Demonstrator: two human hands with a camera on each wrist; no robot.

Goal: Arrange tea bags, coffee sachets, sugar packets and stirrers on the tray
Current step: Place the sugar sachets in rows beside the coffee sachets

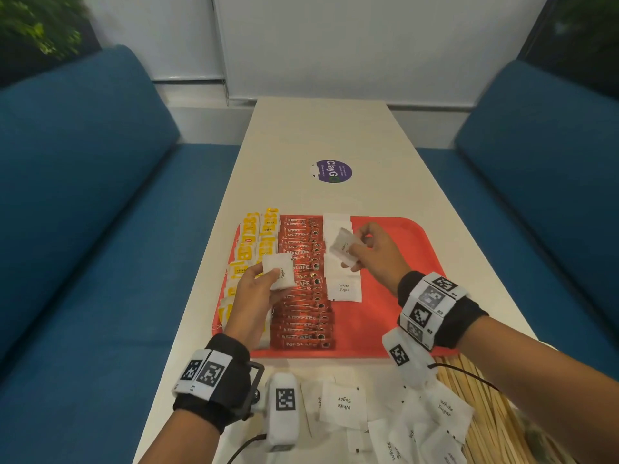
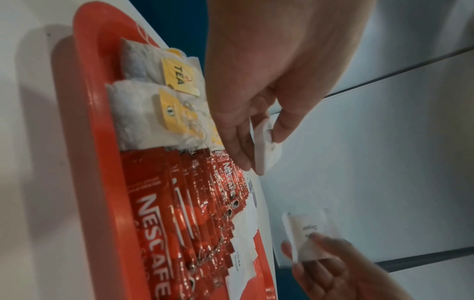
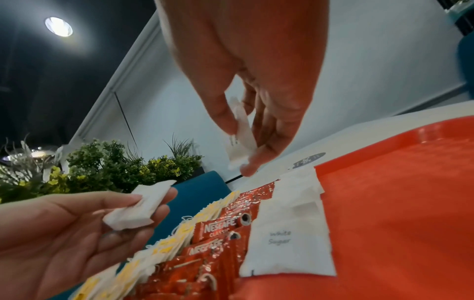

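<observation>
A red tray [image 1: 395, 249] holds a column of yellow-tagged tea bags [image 1: 249, 249] at its left, a row of red Nescafe coffee sachets [image 1: 303, 296] beside them, then a column of white sugar packets [image 1: 344, 289]. My left hand [image 1: 268, 279] pinches a white sugar packet [image 1: 278, 272] above the sachets; in the right wrist view this looks like a thin stack [image 3: 138, 207]. My right hand [image 1: 355, 252] pinches another sugar packet [image 1: 345, 244] tilted over the sugar column. Wooden stirrers [image 1: 469, 396] lie off the tray at the near right.
Loose white sugar packets [image 1: 345, 403] are heaped on the white table [image 1: 335, 135] in front of the tray. The tray's right half is bare red. A purple sticker [image 1: 333, 171] sits farther up the table. Blue sofas [image 1: 83, 195] flank both sides.
</observation>
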